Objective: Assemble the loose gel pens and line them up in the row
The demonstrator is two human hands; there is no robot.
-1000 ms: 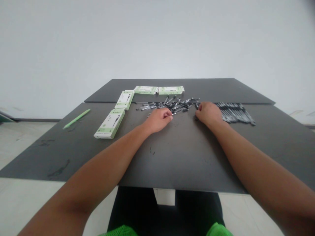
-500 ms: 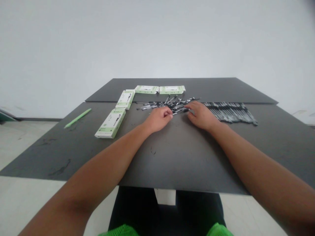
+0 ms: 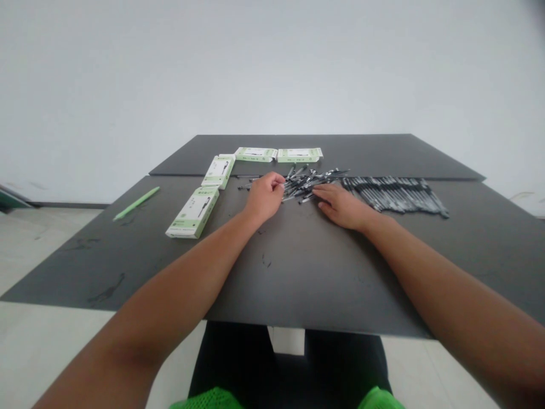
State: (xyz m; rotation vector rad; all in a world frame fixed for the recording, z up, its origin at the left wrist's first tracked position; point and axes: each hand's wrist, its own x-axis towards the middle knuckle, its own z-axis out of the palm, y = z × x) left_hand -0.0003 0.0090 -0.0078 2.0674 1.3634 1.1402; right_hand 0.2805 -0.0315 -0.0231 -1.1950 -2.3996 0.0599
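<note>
A loose pile of clear pens with black caps point(image 3: 303, 183) lies crisscrossed in the middle of the dark table. At the pile's left side is my left hand point(image 3: 266, 197), its thumb and fingers pinched together. What sits between those fingertips is too small to make out against the pens. My right hand point(image 3: 343, 207) lies palm down at the near right of the pile, fingers stretched out and touching pens. Just right of it, many similar pens form a neat side-by-side row point(image 3: 395, 196), whose left end is partly behind this hand.
Two green-and-white pen boxes stand in line on the left, a nearer box point(image 3: 193, 213) and a farther box point(image 3: 218, 171). Two more, a left box point(image 3: 256, 154) and a right box point(image 3: 300, 155), lie along the back. A green pen-like stick point(image 3: 136, 203) rests far left.
My left hand has shifted left and slightly away from me. My right hand has slid a little left and nearer, with its fingers flatter. Some pens at the pile's near edge have spread.
</note>
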